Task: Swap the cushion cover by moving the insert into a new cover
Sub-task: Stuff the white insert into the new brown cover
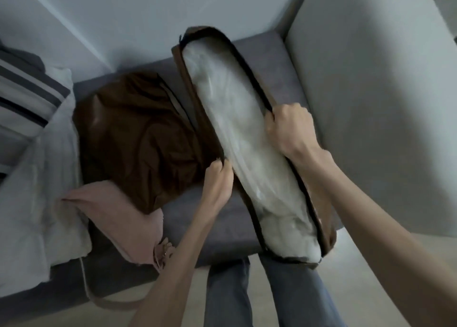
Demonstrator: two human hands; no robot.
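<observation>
While the right hand (288, 129) is clenching its grip on the far lip of the brown cushion cover (188, 79) and the left hand (218, 178) is pinching the near lip between thumb and curled fingers, a person is spreading the cover's long opening around the white insert (237, 133) on a grey sofa seat (222, 222). The insert is lying lengthwise inside the open cover, bare along nearly the whole slit, with its near end bulging out above the person's jeans (291, 292) at the seat's front edge. Whether this cover is the old one or the new one cannot be told from here.

A second brown cover (138, 138) is lying crumpled just to the left, touching the one being worked, with a pink cloth (118, 218) partly under it and a striped pillow (27, 96) on white bedding (32, 203) further left.

The risks, as a judgement: the two hands are pulling the lips apart near the middle, so the strain could be running to the ends of the opening and stressing a seam or zip there; the overhanging end could be sliding off the seat toward the floor; and loose filling or fabric could be catching in the closure. The two like-coloured covers could also be getting mixed up.

No brand, label or legible writing is showing anywhere.
</observation>
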